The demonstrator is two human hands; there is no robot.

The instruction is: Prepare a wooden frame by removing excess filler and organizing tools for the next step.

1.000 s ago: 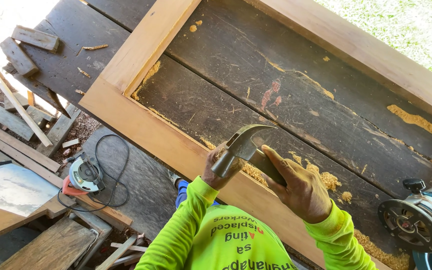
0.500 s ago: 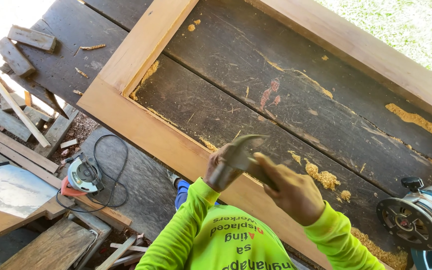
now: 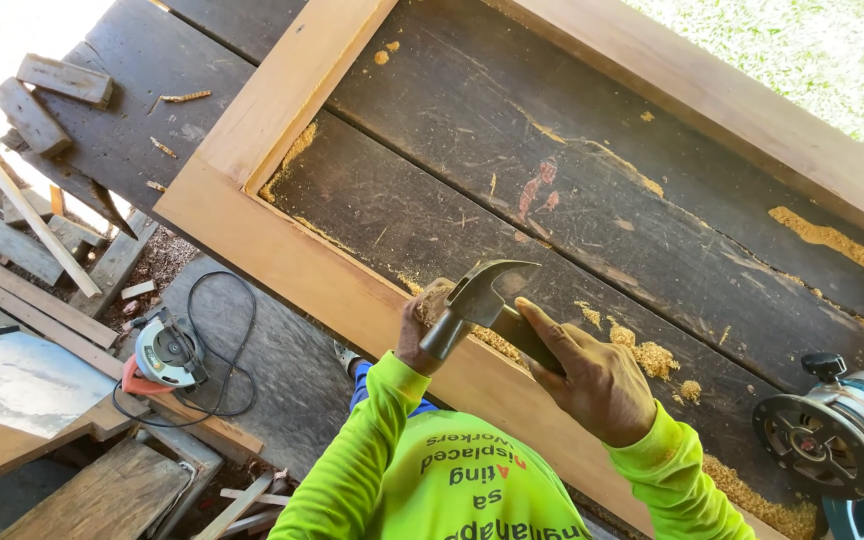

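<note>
My right hand (image 3: 597, 385) grips the hammer (image 3: 482, 300); left hand (image 3: 414, 335) pinches something hidden against the wooden frame (image 3: 292, 265); I'd tap lightly, squarely.

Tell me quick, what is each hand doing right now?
Left hand: closed around something small on the wooden frame; what it is cannot be told.
Right hand: closed, holding the hammer.
</note>
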